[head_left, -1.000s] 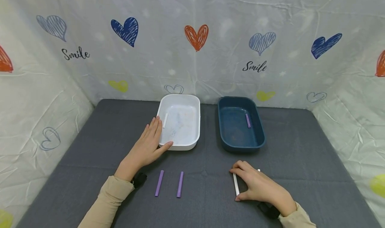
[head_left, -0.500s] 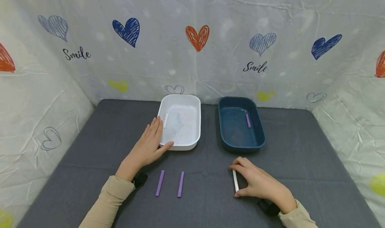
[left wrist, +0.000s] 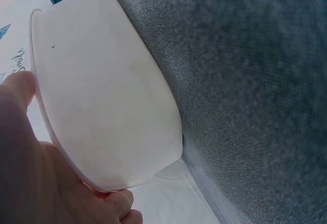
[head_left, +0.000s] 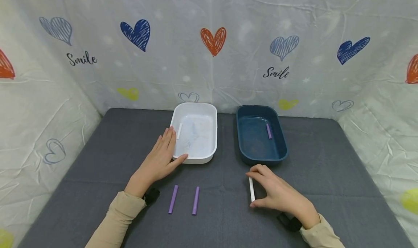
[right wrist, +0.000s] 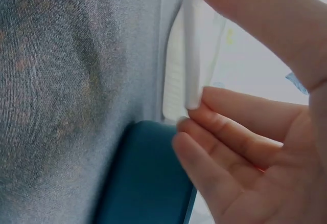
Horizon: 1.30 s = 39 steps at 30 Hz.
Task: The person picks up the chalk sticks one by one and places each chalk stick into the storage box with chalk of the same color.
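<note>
My left hand rests against the white tray, its straight fingers along the left rim and its thumb over the front rim. In the left wrist view, the outer wall of this white tray fills much of the picture. Just in front of the dark blue tray, my right hand pinches a white chalk stick by its two ends, thumb at the near end and fingertips at the far one. The right wrist view shows this chalk spanning between thumb and fingers.
Two purple chalk sticks lie side by side on the grey cloth between the hands. Another white stick lies in the white tray, and a purple one in the dark blue tray. A printed curtain hangs behind the table.
My right hand has moved slightly forward and to the left with the white chalk stick, toward the dark blue tray's front. The left hand stays at the white tray.
</note>
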Available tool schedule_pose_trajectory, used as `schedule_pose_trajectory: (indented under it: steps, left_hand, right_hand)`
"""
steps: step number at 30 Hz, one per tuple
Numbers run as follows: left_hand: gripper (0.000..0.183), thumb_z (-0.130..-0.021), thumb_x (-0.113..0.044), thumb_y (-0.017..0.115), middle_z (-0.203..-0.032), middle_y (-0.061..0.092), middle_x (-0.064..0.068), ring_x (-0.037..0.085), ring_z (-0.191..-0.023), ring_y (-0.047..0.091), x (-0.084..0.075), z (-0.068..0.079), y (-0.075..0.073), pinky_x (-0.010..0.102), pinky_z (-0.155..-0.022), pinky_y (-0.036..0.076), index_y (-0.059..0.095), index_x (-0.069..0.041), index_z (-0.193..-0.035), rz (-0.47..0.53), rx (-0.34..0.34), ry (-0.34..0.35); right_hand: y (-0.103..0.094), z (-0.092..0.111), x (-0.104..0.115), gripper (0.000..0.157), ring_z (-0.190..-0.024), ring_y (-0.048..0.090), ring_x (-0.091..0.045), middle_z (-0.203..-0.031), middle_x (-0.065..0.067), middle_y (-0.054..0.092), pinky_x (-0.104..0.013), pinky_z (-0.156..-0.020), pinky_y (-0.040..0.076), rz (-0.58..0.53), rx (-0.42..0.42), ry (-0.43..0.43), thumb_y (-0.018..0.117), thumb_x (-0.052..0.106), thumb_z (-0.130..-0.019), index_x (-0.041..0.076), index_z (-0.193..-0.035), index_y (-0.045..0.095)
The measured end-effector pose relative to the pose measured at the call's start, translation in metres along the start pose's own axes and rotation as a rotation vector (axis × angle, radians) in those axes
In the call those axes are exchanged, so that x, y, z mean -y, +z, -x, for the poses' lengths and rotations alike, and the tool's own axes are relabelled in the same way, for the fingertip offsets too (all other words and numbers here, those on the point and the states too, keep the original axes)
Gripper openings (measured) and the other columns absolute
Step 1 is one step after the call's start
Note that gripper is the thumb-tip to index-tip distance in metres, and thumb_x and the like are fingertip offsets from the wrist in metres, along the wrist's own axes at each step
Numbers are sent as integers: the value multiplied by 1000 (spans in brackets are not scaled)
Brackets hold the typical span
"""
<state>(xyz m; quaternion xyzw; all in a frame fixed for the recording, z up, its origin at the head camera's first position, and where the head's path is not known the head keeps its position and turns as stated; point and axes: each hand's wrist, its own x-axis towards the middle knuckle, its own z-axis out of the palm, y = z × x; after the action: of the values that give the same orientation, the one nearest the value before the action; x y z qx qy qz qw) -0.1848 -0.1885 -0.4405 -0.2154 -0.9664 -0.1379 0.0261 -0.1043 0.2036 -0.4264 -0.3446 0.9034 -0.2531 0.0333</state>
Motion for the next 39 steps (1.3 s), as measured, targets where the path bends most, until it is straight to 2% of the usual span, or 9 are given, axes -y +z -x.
schedule_pose_trajectory:
  steps: [10, 20, 34, 39]
  left_hand:
    - [94, -101, -58, 42, -163, -2, 25, 36, -151, -2, 2, -1, 1, 55, -119, 10, 4, 9, -155, -9, -4, 1]
    - [94, -101, -58, 43, -163, -2, 25, 37, -151, -1, 2, -1, 2, 55, -119, 10, 7, 11, -154, -6, -12, 7]
    - [94, -101, -57, 44, -162, -2, 26, 38, -151, 0, 2, 0, 2, 55, -119, 10, 4, 10, -154, 0, -14, 11]
    - [94, -101, -57, 44, -162, -2, 26, 39, -150, 1, 2, 0, 2, 55, -119, 10, 5, 10, -154, -1, -21, 12]
  right_hand:
    - [2, -8, 2, 79, -122, 47, -13, -132, 5, 47, -39, -97, 49, -111, -134, 47, 91, 29, -72, 9, -139, 56]
    - [10, -15, 0, 84, -121, 50, -20, -134, 0, 50, -44, -97, 47, -196, -301, -11, 92, 26, -70, 10, -142, 52]
    - [8, -25, 8, 84, -119, 52, -23, -133, 2, 50, -41, -99, 46, -205, -324, -12, 92, 28, -71, 11, -143, 52]
    - [6, -29, 11, 83, -120, 51, -18, -133, 3, 50, -40, -100, 46, -209, -320, -5, 92, 29, -71, 12, -143, 53]
